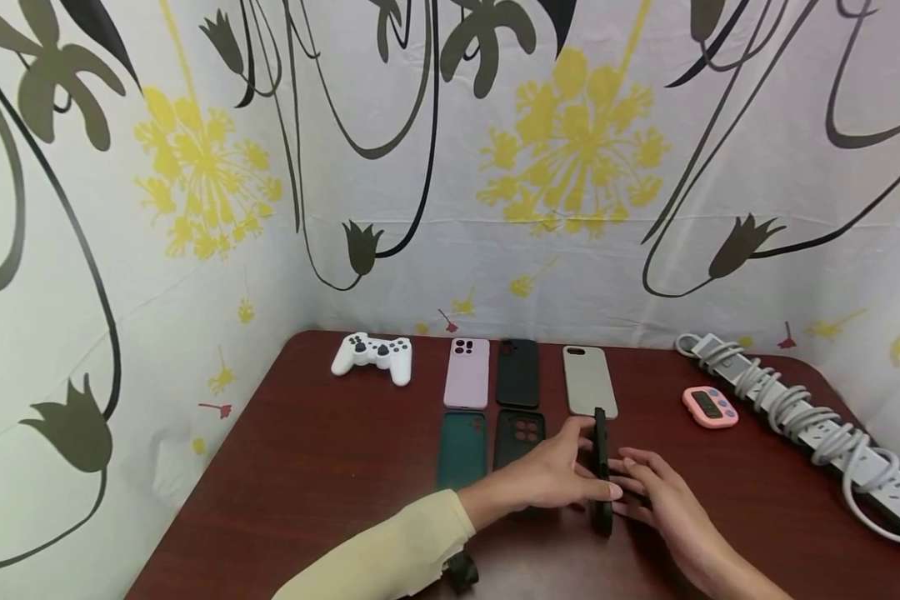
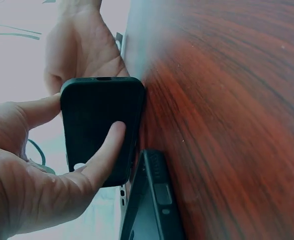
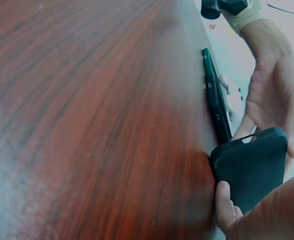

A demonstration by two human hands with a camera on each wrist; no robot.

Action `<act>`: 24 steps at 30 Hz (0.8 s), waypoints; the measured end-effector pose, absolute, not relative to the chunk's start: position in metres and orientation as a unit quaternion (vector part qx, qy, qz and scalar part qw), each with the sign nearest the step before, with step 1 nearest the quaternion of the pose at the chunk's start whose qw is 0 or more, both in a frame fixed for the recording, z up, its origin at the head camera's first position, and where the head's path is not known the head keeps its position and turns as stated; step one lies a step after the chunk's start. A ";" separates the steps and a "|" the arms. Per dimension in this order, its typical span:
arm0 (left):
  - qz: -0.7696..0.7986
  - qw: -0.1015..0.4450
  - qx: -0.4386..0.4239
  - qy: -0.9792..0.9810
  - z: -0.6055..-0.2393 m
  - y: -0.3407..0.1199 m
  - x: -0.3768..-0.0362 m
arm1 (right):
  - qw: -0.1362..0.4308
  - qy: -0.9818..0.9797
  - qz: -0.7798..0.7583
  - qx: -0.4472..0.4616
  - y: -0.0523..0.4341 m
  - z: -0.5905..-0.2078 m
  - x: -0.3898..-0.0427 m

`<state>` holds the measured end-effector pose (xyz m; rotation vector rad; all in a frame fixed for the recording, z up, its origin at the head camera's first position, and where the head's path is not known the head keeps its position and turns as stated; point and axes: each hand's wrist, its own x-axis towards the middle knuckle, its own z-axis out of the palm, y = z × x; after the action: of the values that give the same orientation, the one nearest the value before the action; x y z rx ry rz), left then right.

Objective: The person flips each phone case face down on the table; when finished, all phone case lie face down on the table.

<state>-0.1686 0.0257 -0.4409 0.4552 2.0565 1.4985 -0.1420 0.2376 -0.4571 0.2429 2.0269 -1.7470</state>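
Observation:
A black phone case (image 1: 602, 467) stands on its long edge on the dark red table (image 1: 307, 483), between my two hands. My left hand (image 1: 562, 477), in a pale yellow sleeve, pinches it between thumb and forefinger. In the left wrist view the case (image 2: 99, 125) shows its back, with my left forefinger (image 2: 106, 150) across it. My right hand (image 1: 648, 482) lies beside the case with straight fingers. In the right wrist view my thumb (image 3: 224, 200) touches the case (image 3: 252, 170).
Several phone cases lie in rows behind: pink (image 1: 467, 372), black (image 1: 517, 372), beige (image 1: 589, 381), green (image 1: 462, 450) and a dark one (image 1: 518, 437). A white game controller (image 1: 373, 357) sits far left. At right are a pink timer (image 1: 710, 407) and a power strip (image 1: 802, 417).

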 end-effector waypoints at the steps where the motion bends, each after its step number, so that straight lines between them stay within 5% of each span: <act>1: 0.559 0.269 0.170 0.766 -0.441 0.025 -0.168 | 0.225 0.735 -0.634 0.087 0.237 -0.458 -0.142; 24: 0.581 0.240 0.125 0.767 -0.446 0.009 -0.161 | 0.182 0.842 -0.507 0.032 0.237 -0.466 -0.149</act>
<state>-0.1611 0.0094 -0.4460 0.3431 2.0999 1.5904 -0.1486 0.2367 -0.4661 0.0901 2.3757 -1.4312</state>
